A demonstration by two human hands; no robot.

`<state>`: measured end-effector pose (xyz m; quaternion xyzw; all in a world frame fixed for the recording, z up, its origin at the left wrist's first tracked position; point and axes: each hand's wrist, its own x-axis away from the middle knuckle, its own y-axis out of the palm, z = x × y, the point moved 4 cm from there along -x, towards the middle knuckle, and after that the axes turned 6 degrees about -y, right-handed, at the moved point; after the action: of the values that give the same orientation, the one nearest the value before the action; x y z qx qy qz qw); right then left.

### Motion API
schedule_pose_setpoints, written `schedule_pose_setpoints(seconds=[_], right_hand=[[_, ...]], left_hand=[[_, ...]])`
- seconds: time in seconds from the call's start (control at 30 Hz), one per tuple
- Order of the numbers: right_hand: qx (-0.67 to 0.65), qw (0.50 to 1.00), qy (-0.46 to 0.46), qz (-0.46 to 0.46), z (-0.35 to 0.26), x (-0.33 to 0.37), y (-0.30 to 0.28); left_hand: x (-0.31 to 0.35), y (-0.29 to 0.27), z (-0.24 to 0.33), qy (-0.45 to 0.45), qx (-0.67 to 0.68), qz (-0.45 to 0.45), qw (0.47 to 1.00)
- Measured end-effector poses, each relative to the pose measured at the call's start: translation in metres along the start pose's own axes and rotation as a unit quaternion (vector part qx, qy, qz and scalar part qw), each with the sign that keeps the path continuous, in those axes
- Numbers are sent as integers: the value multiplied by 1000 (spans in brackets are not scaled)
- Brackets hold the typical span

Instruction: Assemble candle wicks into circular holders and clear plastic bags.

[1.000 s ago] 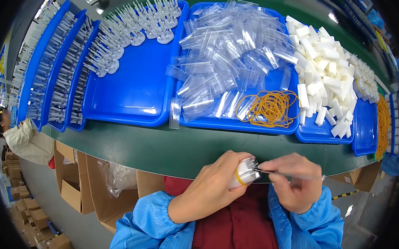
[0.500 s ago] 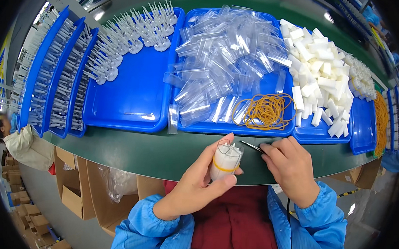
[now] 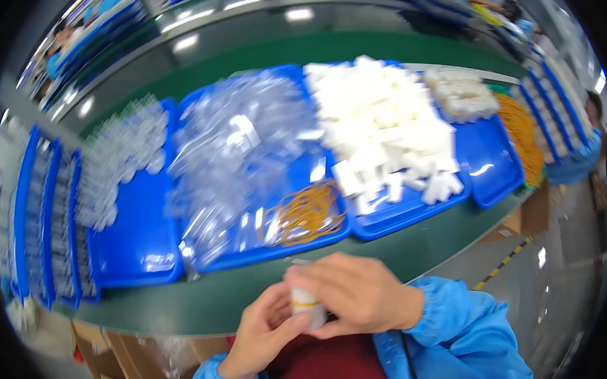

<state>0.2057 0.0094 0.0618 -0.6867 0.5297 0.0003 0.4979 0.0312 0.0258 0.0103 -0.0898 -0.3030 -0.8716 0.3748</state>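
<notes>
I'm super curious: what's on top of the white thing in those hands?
The right hand mostly covers its top, so I can't tell. Below, a yellow band shows on the white bundle.

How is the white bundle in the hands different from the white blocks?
The white bundle is held between the left hand and right hand; the white blocks are heaped in a blue tray. The bundle wears a yellow band; the blocks show none. Both look whitish.
</notes>
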Motion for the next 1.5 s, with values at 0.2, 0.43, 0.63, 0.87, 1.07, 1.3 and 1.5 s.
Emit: schedule_pose_setpoints(seconds=[0.2,0.43,0.63,0.87,1.07,1.3,1.5], right_hand=[[-148,982,109,38,9,8,-22],[-157,954,239,91,29,55,-69],[296,801,325,406,123,151,-252],[444,731,391,339,255,235,-330],[387,792,340,328,288,265,-322],[448,778,333,287,301,304,-364],[342,834,274,335,149,179,-277]], left_hand=[[-11,20,10,74,-95,31,992],[-23,46,25,162,-315,-2,935],[-10,31,39,142,-300,73,941],[-15,27,38,144,-263,122,946],[-9,6,36,179,-316,91,927],[35,-34,80,294,-453,219,812],[29,-140,159,313,-727,436,427]])
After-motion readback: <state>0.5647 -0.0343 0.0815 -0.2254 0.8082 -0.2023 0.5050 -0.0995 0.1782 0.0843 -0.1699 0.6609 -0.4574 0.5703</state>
